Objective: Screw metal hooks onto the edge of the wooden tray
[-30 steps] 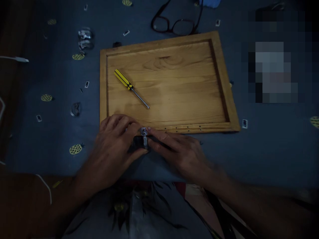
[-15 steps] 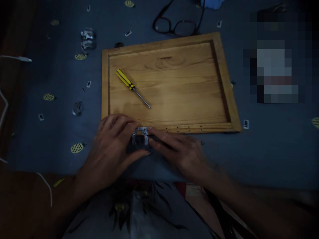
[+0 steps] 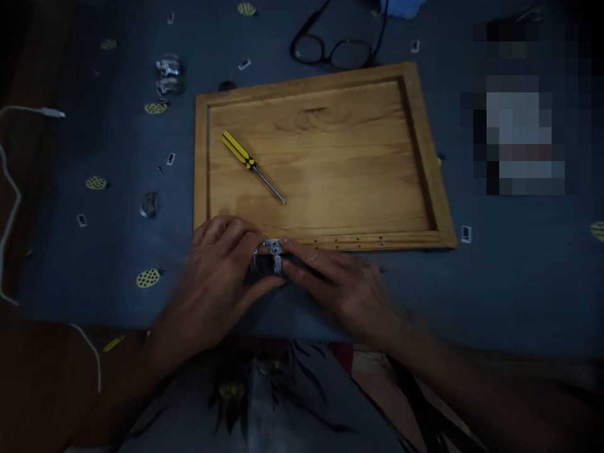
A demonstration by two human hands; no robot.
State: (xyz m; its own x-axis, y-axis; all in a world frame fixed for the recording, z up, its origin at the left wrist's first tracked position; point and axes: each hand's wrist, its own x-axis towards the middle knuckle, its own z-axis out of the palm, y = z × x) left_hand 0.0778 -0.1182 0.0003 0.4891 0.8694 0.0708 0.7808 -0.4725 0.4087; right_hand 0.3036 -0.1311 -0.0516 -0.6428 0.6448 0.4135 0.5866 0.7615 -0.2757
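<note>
A silvery metal cabinet hinge (image 3: 275,248) sits against the near edge of a framed wooden cabinet door (image 3: 340,170). My left hand (image 3: 219,270) is curled round its left side, with the thumb below it and the fingers over the frame. From the right, the index finger and thumb of my right hand (image 3: 346,286) press on the hinge. Part of the hinge is hidden behind my left fingers. On the door's panel lies a yellow and black screwdriver (image 3: 253,166), touched by neither hand. Small dark holes show along the near frame.
More hinges (image 3: 168,74) lie at the upper left, and another single hinge (image 3: 148,204) rests left of the door. A small screw (image 3: 160,170) is near it. Eyeglasses (image 3: 340,51) lie beyond the far edge. A white cable (image 3: 14,201) runs along the left.
My left fingers and the hinge have shifted very slightly, and the left fingers now cover more of the hinge's left part. The view has drifted a little; the door and screwdriver stay put.
</note>
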